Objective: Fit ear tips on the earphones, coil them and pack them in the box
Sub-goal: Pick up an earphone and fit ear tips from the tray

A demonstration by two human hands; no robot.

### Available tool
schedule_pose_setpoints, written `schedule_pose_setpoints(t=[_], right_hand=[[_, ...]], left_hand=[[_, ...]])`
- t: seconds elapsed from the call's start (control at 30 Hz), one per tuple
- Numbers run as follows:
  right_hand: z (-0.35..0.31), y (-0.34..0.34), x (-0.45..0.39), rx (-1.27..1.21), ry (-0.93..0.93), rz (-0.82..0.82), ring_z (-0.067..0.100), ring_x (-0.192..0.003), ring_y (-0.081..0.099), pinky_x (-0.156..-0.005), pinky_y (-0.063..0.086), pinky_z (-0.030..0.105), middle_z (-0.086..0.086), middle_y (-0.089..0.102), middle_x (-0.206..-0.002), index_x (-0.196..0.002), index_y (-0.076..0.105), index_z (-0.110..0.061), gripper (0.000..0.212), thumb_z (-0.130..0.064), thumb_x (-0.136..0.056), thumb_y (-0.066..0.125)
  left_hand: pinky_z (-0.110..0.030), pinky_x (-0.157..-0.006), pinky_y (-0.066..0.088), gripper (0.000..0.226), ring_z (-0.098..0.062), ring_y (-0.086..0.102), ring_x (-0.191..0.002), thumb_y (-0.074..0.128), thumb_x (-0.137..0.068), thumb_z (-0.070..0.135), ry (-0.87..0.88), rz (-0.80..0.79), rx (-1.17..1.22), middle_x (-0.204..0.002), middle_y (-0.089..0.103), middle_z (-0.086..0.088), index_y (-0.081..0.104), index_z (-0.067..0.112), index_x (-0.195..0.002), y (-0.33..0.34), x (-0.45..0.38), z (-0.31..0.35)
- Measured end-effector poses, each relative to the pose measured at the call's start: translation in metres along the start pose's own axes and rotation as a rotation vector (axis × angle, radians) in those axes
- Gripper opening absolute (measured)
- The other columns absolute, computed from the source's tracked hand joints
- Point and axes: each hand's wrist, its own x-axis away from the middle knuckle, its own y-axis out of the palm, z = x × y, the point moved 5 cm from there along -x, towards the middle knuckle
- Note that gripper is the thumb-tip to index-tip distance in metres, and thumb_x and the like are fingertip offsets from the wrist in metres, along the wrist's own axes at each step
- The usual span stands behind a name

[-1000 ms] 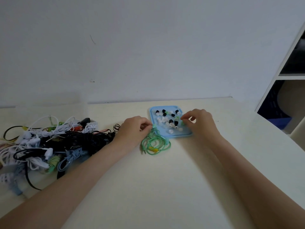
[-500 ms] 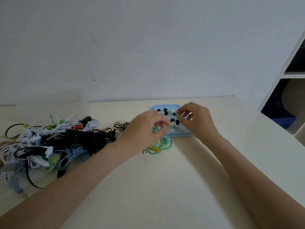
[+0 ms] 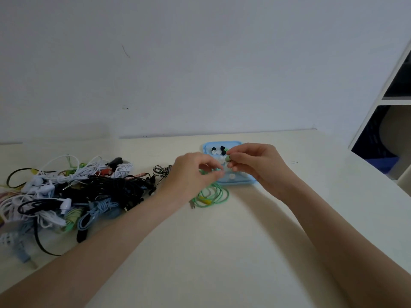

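Right hand (image 3: 255, 167): pinching a green ear tip (image 3: 228, 158) over the blue tray (image 3: 231, 144).
Left hand (image 3: 192, 176): fingers curling, pinching the green earphones (image 3: 213, 195), whose coil is lying on the bench (image 3: 222, 252) beside the tray.
Left side: tangled earphone pile (image 3: 66, 194) sitting.

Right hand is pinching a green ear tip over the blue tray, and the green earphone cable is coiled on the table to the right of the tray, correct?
Not quite. In the head view the right hand does pinch the green ear tip over the blue tray, but the green earphone cable lies in front of the tray, toward its left corner.
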Motion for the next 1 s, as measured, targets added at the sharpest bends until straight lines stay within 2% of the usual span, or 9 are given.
schedule_pose_setpoints(t=[0.1,0.23,0.4,0.5,0.63,0.73,0.8,0.9,1.0], right_hand=[[0.001,0.008,0.002,-0.038,0.046,-0.080,0.014,-0.064,0.064,-0.063,0.052,0.019,0.007,0.067,-0.067,-0.082,0.067,-0.001,0.013,0.004,-0.085,0.056],[0.005,0.018,0.004,0.005,0.031,-0.094,0.011,-0.064,0.062,-0.063,0.051,0.017,0.002,0.067,-0.069,-0.079,0.068,-0.004,0.015,0.005,-0.085,0.056],[0.007,0.022,0.005,0.035,0.009,-0.095,0.008,-0.066,0.062,-0.064,0.051,0.017,-0.001,0.069,-0.071,-0.076,0.069,-0.008,0.019,0.005,-0.084,0.057],[0.007,0.023,0.006,0.009,0.007,-0.098,0.010,-0.064,0.063,-0.065,0.053,0.017,0.001,0.070,-0.071,-0.076,0.069,-0.005,0.019,0.006,-0.084,0.057],[0.005,0.016,0.004,0.001,-0.018,-0.052,0.013,-0.066,0.064,-0.067,0.052,0.019,0.006,0.069,-0.072,-0.080,0.069,-0.003,0.015,0.005,-0.084,0.057],[0.006,0.014,0.003,0.030,-0.022,-0.047,0.016,-0.072,0.067,-0.072,0.053,0.020,0.006,0.071,-0.075,-0.083,0.070,-0.004,0.013,0.003,-0.083,0.060],[0.006,0.014,0.003,0.080,-0.034,-0.048,0.017,-0.075,0.068,-0.076,0.053,0.021,0.006,0.072,-0.077,-0.084,0.071,-0.006,0.012,0.002,-0.082,0.062],[0.004,0.014,0.003,0.142,-0.062,-0.043,0.014,-0.073,0.068,-0.072,0.052,0.018,0.003,0.072,-0.074,-0.082,0.071,-0.007,0.014,0.003,-0.082,0.062],[0.002,0.014,0.004,0.168,-0.087,-0.030,0.012,-0.069,0.068,-0.070,0.051,0.016,0.001,0.072,-0.072,-0.083,0.071,-0.008,0.016,0.004,-0.082,0.062]], left_hand=[[-0.007,-0.062,0.036,0.004,-0.001,0.056,-0.069,0.067,-0.082,0.026,0.001,0.090,-0.088,-0.076,0.064,0.013,0.064,0.026,-0.080,-0.008,-0.001,0.000],[-0.025,-0.064,0.034,0.016,-0.007,0.051,-0.072,0.067,-0.080,0.036,0.019,0.096,-0.208,-0.070,0.058,0.014,0.054,0.028,-0.079,-0.006,0.000,0.000],[-0.009,-0.053,0.032,0.017,0.010,0.048,-0.054,0.075,-0.072,0.037,-0.009,0.077,-0.127,-0.062,0.054,0.016,0.066,0.024,-0.079,-0.008,-0.001,-0.003],[-0.010,-0.052,0.034,0.018,0.003,0.047,-0.052,0.077,-0.070,0.034,-0.033,0.059,-0.057,-0.060,0.055,0.013,0.070,0.022,-0.081,-0.008,-0.003,-0.005],[-0.011,-0.062,0.040,0.018,0.000,0.052,-0.060,0.076,-0.074,0.023,-0.067,0.003,0.037,-0.068,0.062,0.010,0.072,0.020,-0.091,-0.005,-0.004,-0.008],[-0.020,-0.070,0.046,0.014,-0.008,0.060,-0.069,0.074,-0.077,0.021,-0.082,0.019,0.061,-0.072,0.066,0.006,0.072,0.021,-0.091,-0.005,-0.004,-0.009],[-0.013,-0.067,0.045,0.014,0.001,0.058,-0.063,0.074,-0.076,0.020,-0.087,0.023,0.069,-0.069,0.064,0.011,0.072,0.020,-0.090,-0.006,-0.004,-0.011],[-0.005,-0.066,0.044,0.013,0.009,0.058,-0.061,0.075,-0.076,0.017,-0.085,0.024,0.087,-0.070,0.064,0.014,0.071,0.021,-0.088,-0.005,-0.004,-0.010],[-0.020,-0.079,0.050,0.021,-0.004,0.063,-0.076,0.075,-0.075,0.013,-0.100,0.039,0.164,-0.081,0.070,0.005,0.070,0.022,-0.094,-0.005,-0.003,-0.011]])
